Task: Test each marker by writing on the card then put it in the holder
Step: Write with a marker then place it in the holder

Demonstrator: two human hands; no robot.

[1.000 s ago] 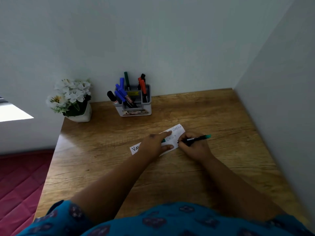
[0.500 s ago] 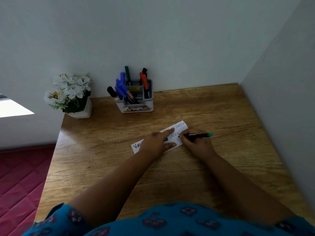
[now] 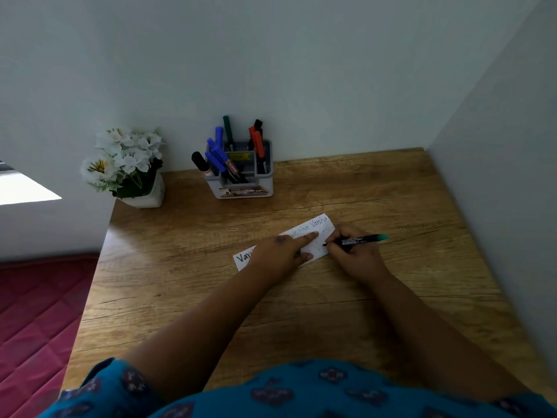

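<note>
Head | card (image 3: 319, 229): 1 | holder (image 3: 265, 179): 1 | marker (image 3: 358, 239) in right hand (image 3: 354, 257): 1

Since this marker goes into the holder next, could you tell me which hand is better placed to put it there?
Probably the right hand: it already grips the marker. The left hand is pressing down the card, and the holder stands across open desk.
</note>
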